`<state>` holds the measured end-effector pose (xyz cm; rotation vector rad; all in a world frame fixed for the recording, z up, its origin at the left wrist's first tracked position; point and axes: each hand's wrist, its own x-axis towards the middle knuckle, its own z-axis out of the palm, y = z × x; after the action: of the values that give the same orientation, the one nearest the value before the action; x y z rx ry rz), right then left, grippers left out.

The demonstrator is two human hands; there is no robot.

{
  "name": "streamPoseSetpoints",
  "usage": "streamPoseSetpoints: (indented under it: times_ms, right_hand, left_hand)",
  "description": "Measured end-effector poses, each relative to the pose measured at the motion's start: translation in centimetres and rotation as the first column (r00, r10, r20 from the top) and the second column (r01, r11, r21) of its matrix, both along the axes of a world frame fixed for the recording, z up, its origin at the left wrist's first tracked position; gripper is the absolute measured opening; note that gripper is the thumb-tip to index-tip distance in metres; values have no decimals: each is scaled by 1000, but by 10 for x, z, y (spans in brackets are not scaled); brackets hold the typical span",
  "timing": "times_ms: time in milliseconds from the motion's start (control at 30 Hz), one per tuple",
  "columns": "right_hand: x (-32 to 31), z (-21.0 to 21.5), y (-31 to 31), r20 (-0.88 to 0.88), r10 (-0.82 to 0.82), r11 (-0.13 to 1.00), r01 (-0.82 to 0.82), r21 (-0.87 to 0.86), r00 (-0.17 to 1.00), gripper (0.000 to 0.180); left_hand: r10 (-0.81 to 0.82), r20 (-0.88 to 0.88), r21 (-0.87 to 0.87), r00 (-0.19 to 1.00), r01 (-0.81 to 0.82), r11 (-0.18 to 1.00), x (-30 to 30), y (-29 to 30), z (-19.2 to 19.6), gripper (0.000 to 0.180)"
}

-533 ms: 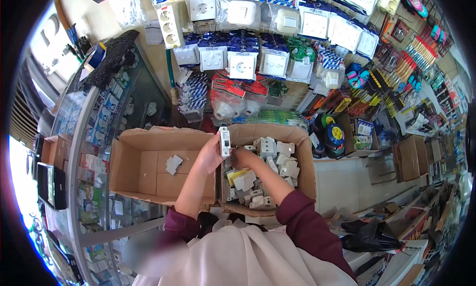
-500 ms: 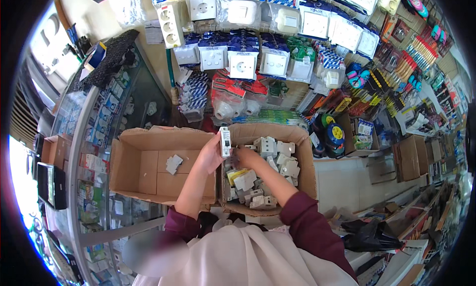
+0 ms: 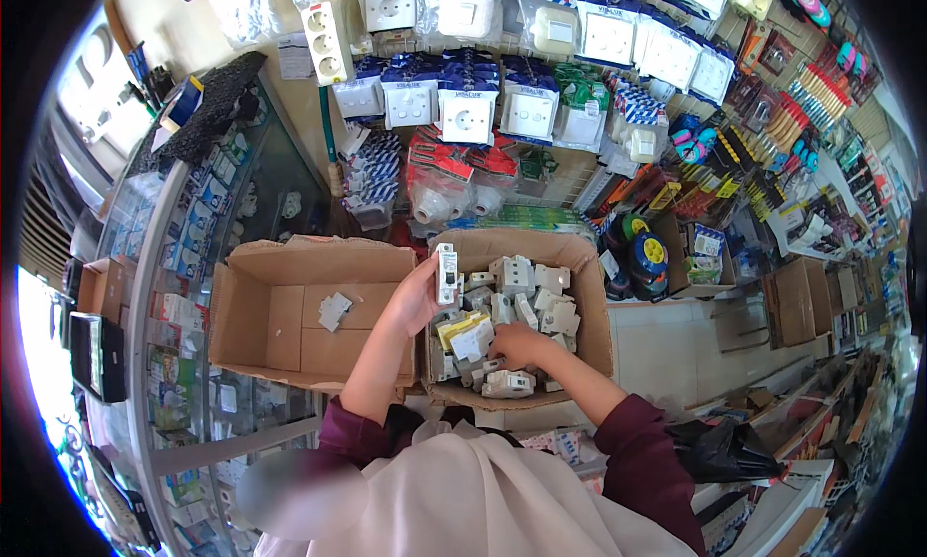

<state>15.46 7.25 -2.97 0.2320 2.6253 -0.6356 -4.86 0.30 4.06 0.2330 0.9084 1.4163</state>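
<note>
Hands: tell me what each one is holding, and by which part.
The left hand holds a small white breaker upright by its lower half. The right hand is down among the white parts in the right box; whether it grips one cannot be told.

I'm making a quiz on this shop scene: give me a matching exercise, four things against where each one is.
Things:
1. white breaker
2. right hand
3. left box
4. yellow reel

Places:
A. down among the white parts in the right box
B. holds only one small white part
C. on the floor right of the right box
D. upright in the left hand

Pairs: 1-D, 2-A, 3-B, 4-C
</note>
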Motion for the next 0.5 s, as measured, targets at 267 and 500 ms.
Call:
streamPoseSetpoints:
  times_ms: [267,500]
  right_hand:
    - [12,32,17,-280,-157,982,118,-149,947,24]
    - [19,86,29,-360,-701,679,423,-600,616,28]
  left_hand:
    - [22,15,4,1000,-23,1000,6,-7,3,40]
    - [42,19,108,999,-43,993,13,-14,8,40]
